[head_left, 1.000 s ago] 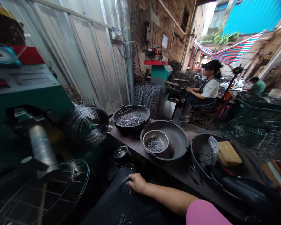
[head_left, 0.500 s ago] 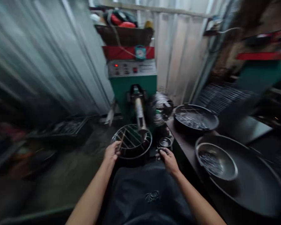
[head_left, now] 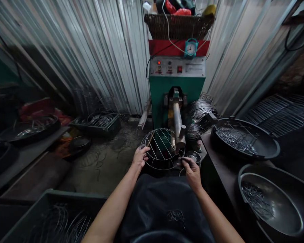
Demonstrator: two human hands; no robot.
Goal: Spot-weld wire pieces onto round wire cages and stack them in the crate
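My left hand (head_left: pixel 141 157) is closed on the left rim of a round wire rack (head_left: pixel 155 152), which has straight parallel wires across it. The rack lies level under the metal arm (head_left: pixel 177 123) of a green spot-welding machine (head_left: pixel 177 81). My right hand (head_left: pixel 192 172) is closed in a pinch at the rack's right front rim; what its dark-smudged fingertips hold is too small to make out. A thin curved wire shows just below them. Beside that hand stands a small metal bowl (head_left: pixel 194 156). Several small bent wires (head_left: pixel 176 216) lie on the dark cloth over my lap.
On the right bench are a black pan (head_left: pixel 268 140) of wire pieces and a larger pan (head_left: pixel 245 168) with a metal bowl (head_left: pixel 291 216) in it. A wire coil (head_left: pixel 201 113) sits beside the machine. Green crates (head_left: pixel 50 195) (head_left: pixel 114 123) with wire parts stand left.
The view has swung left, so the machine sits further right and the front left crate shows. My right hand has come from beside the small bowl to the rack's rim. My left hand stays at the rack.
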